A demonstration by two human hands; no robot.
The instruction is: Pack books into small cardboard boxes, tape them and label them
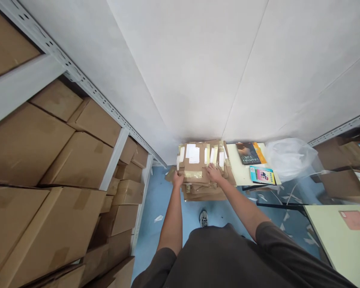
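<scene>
A stack of flattened cardboard boxes (198, 176) lies by the wall ahead, with white labels and strips of clear tape on its top pieces. My left hand (177, 179) grips the front left corner of the top flattened cardboard box. The fingers there are partly hidden. Toward the right side of the same stack, my right hand (213, 173) lies on the cardboard with its fingers stretched out. Several more flat sheets show beneath the top piece.
Shelves (115, 160) on the left hold many cardboard boxes (78, 160). Right of the stack, books (250, 153) lie on a pale table (238, 170) beside a white plastic bag (289, 158). Another table (336, 240) carries a pink item (354, 220). Paper scraps litter the blue floor (151, 228).
</scene>
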